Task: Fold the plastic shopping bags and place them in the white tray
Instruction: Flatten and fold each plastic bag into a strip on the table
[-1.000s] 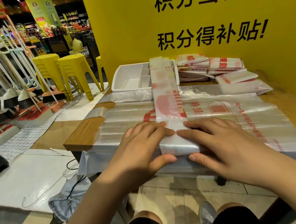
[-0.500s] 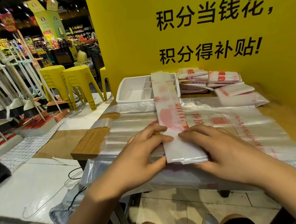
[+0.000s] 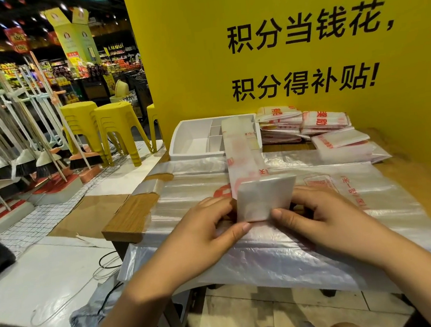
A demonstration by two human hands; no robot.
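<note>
Pinches, with left hand [image 3: 203,234] and right hand [image 3: 329,220], the raised near end of a long, narrow, translucent red-printed plastic bag strip [image 3: 244,165] by the wooden table [image 3: 132,214]'s front edge. Judged mid-fold: nothing visibly inside the white compartmented plastic tray [image 3: 193,141] at the far edge, partly covered by the strip. Fingers behind the flap hidden.

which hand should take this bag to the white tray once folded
Probably left. The left hand and right hand both pinch the bag at its lifted end, but the white tray lies ahead-left, on the left hand's side; the right would cross the bag.
</note>
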